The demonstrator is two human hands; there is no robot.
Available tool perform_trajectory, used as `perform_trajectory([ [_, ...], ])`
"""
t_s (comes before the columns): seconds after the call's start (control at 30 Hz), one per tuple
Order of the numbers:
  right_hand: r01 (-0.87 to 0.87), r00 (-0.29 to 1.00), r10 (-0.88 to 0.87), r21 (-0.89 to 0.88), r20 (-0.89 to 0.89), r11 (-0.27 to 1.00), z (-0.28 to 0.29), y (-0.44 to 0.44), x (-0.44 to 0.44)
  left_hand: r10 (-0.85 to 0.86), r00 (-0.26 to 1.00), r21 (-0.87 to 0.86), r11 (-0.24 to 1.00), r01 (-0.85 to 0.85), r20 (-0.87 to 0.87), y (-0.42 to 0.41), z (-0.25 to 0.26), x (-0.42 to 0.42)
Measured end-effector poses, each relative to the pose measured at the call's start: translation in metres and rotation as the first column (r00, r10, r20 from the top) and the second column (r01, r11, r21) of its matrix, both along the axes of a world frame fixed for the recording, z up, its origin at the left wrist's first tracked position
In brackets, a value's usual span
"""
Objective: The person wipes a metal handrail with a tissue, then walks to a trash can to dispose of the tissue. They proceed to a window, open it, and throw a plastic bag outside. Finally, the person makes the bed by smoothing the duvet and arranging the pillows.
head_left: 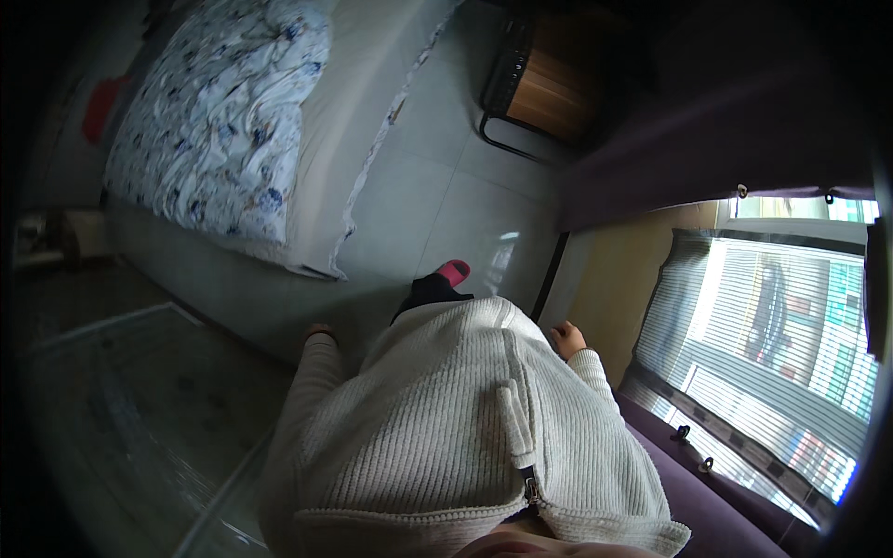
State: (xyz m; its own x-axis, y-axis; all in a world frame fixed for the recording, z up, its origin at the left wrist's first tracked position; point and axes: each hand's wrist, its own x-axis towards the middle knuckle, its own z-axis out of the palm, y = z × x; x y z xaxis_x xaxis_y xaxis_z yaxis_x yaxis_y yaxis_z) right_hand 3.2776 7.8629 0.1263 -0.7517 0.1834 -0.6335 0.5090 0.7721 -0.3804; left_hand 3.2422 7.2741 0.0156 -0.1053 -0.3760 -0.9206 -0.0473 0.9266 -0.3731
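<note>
Both arms hang at my sides in the sleeves of a cream ribbed knit zip-up top (432, 390). My left hand (319, 329) shows only as a small part beyond its cuff, over the shaded floor; its fingers are hidden. On the other side, my right hand (568, 340) has its fingers curled in, and I see nothing in it. It is nearest to the tan wall panel (614, 272) below the window. One red slipper (455, 272) pokes out beneath a dark trouser leg (429, 294) on the pale tiled floor (446, 195).
A bed with a rumpled floral quilt (230, 132) and beige sheet (328, 139) lies ahead left. Ahead right stands a wood-topped piece of furniture (551, 87) with a black metal frame. Purple curtains (642, 160) flank a window (767, 307). Clear plastic sheeting (153, 418) spreads at left.
</note>
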Motion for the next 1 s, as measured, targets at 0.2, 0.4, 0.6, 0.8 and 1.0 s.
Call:
perform_trajectory([
  [0.2, 0.039, 0.998, -0.028, -0.207, 0.053, 0.978, -0.042, 0.056, 0.035, 0.262, 0.954, -0.033, 0.962, -0.270, -0.148, 0.043, 0.014, 0.110],
  [0.4, 0.037, 0.992, -0.014, -0.188, 0.122, 0.981, -0.066, 0.072, 0.103, 0.505, 0.837, 0.170, 0.862, -0.477, -0.211, 0.123, 0.007, 0.195],
  [0.6, -0.026, 0.968, 0.068, -0.173, 0.241, 0.985, -0.071, 0.066, 0.098, 0.595, 0.791, 0.391, 0.768, -0.508, -0.141, 0.176, 0.014, 0.228],
  [0.8, -0.136, 0.956, 0.171, -0.155, 0.238, 0.979, -0.067, 0.039, 0.009, 0.586, 0.808, 0.524, 0.708, -0.474, -0.061, 0.173, 0.026, 0.194],
  [1.0, -0.228, 0.945, 0.252, -0.135, 0.206, 0.964, -0.059, -0.037, -0.116, 0.539, 0.841, 0.632, 0.636, -0.443, 0.046, 0.109, 0.039, 0.115],
])
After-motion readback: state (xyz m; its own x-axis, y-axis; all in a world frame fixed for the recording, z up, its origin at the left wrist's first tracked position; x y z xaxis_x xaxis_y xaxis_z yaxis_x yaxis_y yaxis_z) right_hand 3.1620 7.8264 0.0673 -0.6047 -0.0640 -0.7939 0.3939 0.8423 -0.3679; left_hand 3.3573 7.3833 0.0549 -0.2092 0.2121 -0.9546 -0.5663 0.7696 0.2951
